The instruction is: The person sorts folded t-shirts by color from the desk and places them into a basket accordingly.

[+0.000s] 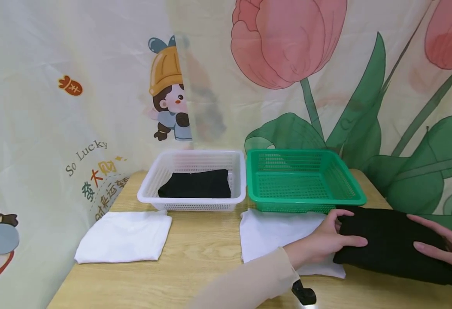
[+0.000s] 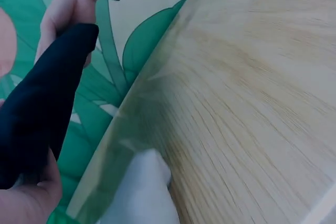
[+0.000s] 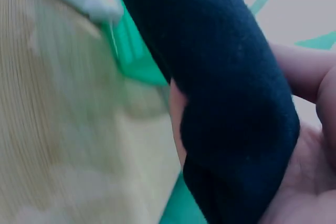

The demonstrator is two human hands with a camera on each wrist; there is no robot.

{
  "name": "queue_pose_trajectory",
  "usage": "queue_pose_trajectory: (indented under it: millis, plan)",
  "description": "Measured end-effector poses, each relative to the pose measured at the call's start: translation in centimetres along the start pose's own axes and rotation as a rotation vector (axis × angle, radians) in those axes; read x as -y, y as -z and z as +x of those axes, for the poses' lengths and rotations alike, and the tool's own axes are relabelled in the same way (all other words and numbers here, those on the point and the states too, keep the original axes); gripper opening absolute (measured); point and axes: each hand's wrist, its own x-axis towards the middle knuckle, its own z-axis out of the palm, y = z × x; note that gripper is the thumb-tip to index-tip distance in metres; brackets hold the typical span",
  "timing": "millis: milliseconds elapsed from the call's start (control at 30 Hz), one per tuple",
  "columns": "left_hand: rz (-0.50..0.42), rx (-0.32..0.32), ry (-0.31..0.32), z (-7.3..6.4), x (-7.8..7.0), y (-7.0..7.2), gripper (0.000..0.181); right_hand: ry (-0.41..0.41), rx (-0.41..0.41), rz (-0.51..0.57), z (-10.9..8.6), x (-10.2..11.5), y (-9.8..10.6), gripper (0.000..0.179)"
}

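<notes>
Both hands hold a folded black cloth [image 1: 388, 242] at the table's right side. My left hand [image 1: 324, 240] grips its left end, thumb on the near face and fingers behind. At the other end, my right hand [image 1: 451, 249] pinches the cloth between thumb and fingers. The left wrist view shows the black cloth [image 2: 50, 98] raised off the table, and in the right wrist view its thick folded edge [image 3: 215, 87] lies across the right hand. A folded white cloth [image 1: 274, 231] lies below, partly hidden by the left forearm.
A white basket [image 1: 191, 205] at the back holds another folded black cloth [image 1: 196, 184]. Beside it stands a green basket [image 1: 307, 201] with its slotted floor showing. Another folded white cloth [image 1: 125, 236] lies at the left of the wooden table [image 1: 198, 253]. A printed curtain [image 1: 210, 86] hangs behind.
</notes>
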Motion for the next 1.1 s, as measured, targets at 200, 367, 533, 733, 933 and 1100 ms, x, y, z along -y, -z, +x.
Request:
queue_pose_trajectory:
  millis: [200,367,533,733,933,1100]
  plan:
    - [0.051,0.055,0.003,-2.8,-0.2,5.1,0.06,-0.092,0.121,0.124,0.0,4.8,-3.0,0.082]
    - [0.032,0.118,0.002,-5.6,-0.5,9.7,0.06,-0.111,0.223,0.172,0.2,7.4,-6.6,0.081]
    - [0.057,0.154,-0.01,-8.8,-1.0,13.9,0.06,-0.108,0.267,0.27,0.2,9.7,-10.7,0.08]
    - [0.079,0.135,-0.039,-12.2,-1.7,18.3,0.064,-0.072,0.285,0.361,0.4,13.2,-14.7,0.079]
    - [0.118,0.09,-0.063,-15.1,-3.5,22.6,0.069,0.07,0.311,0.508,1.6,17.0,-18.7,0.082]
    - [0.252,0.002,-0.068,-17.8,-5.5,26.4,0.071,0.165,0.352,0.527,3.3,20.4,-21.1,0.083]
